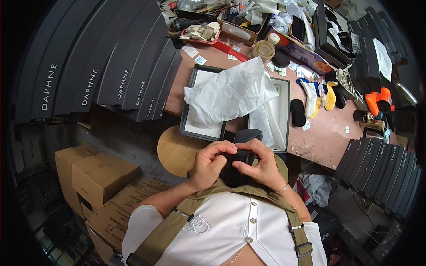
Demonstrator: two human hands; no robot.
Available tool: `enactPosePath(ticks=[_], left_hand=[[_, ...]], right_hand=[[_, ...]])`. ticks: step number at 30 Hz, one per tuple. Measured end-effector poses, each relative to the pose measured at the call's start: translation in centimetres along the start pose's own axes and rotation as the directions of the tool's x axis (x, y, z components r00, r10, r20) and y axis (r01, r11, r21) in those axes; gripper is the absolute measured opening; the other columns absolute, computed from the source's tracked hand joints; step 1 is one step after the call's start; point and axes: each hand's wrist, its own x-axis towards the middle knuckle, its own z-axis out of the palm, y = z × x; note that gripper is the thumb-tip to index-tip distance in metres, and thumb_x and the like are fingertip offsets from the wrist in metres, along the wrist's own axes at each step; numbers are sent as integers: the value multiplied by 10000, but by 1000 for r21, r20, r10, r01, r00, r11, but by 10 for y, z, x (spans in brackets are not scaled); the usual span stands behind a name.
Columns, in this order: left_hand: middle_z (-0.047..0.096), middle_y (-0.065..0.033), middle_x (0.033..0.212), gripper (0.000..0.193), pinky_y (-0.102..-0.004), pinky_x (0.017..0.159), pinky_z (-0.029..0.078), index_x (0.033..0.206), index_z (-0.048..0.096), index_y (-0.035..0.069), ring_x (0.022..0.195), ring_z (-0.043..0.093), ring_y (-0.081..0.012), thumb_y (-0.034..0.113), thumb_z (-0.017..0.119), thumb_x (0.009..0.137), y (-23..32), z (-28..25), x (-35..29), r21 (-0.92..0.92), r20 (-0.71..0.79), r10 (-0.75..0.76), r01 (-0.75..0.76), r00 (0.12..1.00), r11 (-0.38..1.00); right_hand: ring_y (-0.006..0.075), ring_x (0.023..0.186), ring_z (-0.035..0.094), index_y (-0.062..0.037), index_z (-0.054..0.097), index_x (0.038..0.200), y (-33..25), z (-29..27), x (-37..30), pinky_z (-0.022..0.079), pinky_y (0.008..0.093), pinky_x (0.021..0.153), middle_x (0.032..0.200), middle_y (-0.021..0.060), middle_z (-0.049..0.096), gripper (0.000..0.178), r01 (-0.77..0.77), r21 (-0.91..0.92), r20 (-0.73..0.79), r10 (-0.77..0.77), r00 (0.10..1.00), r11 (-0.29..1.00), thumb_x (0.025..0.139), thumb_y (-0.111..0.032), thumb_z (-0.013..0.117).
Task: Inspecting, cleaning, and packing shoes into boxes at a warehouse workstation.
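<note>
Close to my body, a glossy black shoe (248, 135) is held between both hands, its rounded end facing away from me. My left hand (209, 162) is closed on its left side, fingertips pressed to the upper edge. From the right, my right hand (262, 164) grips the same edge with curled fingers and thumb. The lower part of the shoe blends into dark shadow under my hands. Just beyond it, an open grey shoe box (285, 111) lies on the table with white tissue paper (230, 91) spread across it.
Tall stacks of dark shoe boxes (113, 66) rise on the left; more boxes (381, 170) stand at right. The pink table (315, 144) carries a jar (265, 48), cloths (329, 95) and an orange tool (377, 99). A round wooden stool (175, 153) and cardboard cartons (104, 173) sit lower left.
</note>
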Motion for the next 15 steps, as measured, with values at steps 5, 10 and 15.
enactPosePath(ticks=[5, 10, 15], left_hand=[[613, -123, 1068, 147, -305, 924, 444, 1003, 633, -25, 1046, 571, -206, 44, 611, 875, -3, 9, 5, 58, -40, 90, -87, 995, 994], [642, -75, 880, 179, -292, 788, 482, 983, 617, -14, 823, 624, -182, 152, 619, 916, -11, -2, 19, 394, 21, 322, -304, 946, 868], [560, -8, 704, 283, -230, 618, 419, 770, 542, 31, 624, 504, -77, 202, 501, 992, -24, -49, 77, 4, -557, 159, -189, 815, 982]], right_hand=[[203, 849, 583, -13, 652, 1052, 9, -3, 0, 457, 304, 791, 895, 82, 626, 409, -69, 134, 23, 66, 998, 989, 720, -195, 806], [181, 906, 553, -9, 638, 1092, 8, -9, 1, 428, 300, 845, 933, 71, 610, 417, -109, 234, 119, 83, 989, 966, 750, -189, 794], [153, 945, 537, -1, 623, 1120, 19, -7, 0, 411, 290, 879, 936, 35, 596, 392, -99, 454, 65, 78, 995, 885, 775, -130, 758]])
